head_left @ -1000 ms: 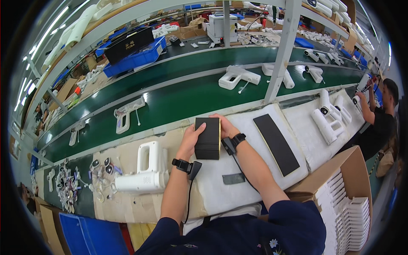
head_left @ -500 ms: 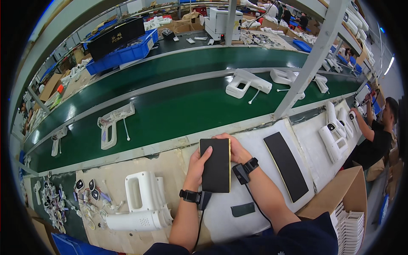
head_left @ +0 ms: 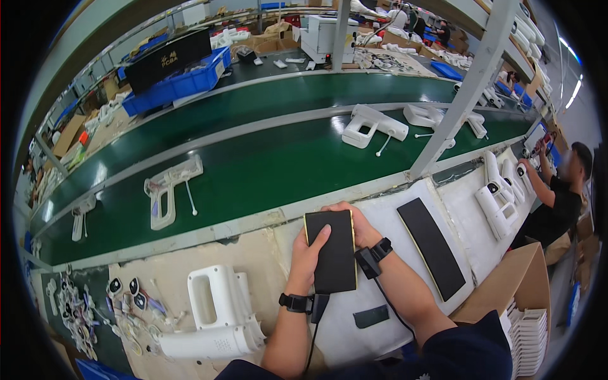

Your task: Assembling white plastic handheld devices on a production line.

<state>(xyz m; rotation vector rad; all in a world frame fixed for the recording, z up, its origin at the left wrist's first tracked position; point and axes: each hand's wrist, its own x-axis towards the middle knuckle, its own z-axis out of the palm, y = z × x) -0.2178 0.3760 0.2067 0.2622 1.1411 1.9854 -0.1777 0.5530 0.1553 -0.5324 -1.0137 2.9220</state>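
Gripping the block at its left edge, the left hand is closed, thumb flat on the black face. The right hand is closed around the far right edge; its fingertips are hidden. The block is positioned over the tabletop, between a white housing on the left and a black strip on the right.
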